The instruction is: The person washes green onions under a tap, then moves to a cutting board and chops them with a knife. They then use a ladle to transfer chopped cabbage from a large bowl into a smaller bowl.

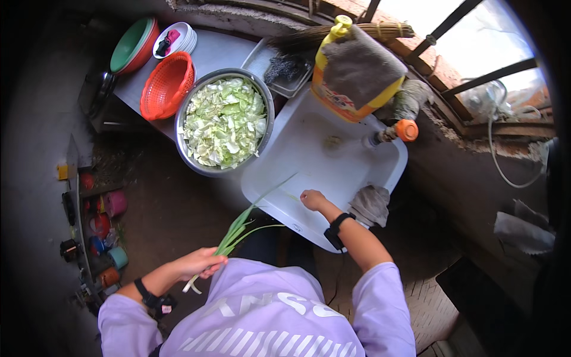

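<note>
A small bunch of spring onions (237, 228) is gripped near its white root ends by my left hand (207, 262), in front of my body. Its long green leaves slant up to the right, and their tips reach over the near edge of the white sink (279, 205). Above the basin, my right hand (312, 200) is closed, and whatever its fingers may hold is hidden. A thin pale-green scrap (291, 196) shows just left of that hand. Beyond my hands, a large metal bowl (180, 143) is heaped with chopped cabbage (225, 122).
An orange tap (407, 130) juts over the sink's right side, with a grey cloth (370, 205) draped below it. A yellow jug (342, 101) stands at the sink's far rim. Red colander (165, 86), stacked white bowls (176, 40) and a green basin (132, 46) sit at far left.
</note>
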{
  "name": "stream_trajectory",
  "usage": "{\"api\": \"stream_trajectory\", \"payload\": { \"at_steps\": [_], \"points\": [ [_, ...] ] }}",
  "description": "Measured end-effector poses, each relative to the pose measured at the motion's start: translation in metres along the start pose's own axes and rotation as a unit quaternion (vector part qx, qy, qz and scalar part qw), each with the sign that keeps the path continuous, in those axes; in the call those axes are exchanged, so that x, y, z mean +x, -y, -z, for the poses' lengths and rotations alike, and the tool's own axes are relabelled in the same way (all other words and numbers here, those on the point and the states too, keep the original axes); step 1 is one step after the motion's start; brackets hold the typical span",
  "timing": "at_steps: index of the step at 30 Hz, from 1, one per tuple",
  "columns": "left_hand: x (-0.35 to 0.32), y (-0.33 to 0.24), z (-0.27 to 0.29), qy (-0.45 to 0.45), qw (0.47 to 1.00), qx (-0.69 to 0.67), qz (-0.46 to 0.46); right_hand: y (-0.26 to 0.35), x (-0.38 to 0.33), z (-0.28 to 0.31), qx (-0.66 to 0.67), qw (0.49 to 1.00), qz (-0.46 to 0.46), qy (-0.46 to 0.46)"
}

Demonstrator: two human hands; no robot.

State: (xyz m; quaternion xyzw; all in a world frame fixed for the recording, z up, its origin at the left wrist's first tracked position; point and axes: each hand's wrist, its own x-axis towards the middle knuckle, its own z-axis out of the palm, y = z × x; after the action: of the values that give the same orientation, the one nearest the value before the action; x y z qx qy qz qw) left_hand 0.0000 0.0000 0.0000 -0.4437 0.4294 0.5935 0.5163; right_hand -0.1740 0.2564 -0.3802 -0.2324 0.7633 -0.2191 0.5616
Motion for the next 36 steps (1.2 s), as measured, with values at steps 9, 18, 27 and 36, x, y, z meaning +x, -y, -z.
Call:
{"api": "stream_trajectory", "payload": {
  "at_steps": [9,18,27,36],
  "points": [
    [0.018,0.161,0.13,-0.119,0.919,-0.357,-0.119,-0.013,0.021,-0.027,-0.061,0.998,-0.013,0.011],
    [-0.137,0.408,0.171,-0.413,0.897,-0.159,-0.003,-0.041,0.029,-0.021,-0.085,0.981,-0.077,0.158],
    [-0.321,0.47,0.176,-0.592,0.774,-0.155,0.163,-0.027,-0.062,0.018,0.211,0.956,-0.121,0.162],
    [-0.348,0.475,0.294,-0.624,0.709,-0.303,0.125,-0.045,-0.103,0.125,0.818,0.514,0.054,-0.253]
  ]
}}
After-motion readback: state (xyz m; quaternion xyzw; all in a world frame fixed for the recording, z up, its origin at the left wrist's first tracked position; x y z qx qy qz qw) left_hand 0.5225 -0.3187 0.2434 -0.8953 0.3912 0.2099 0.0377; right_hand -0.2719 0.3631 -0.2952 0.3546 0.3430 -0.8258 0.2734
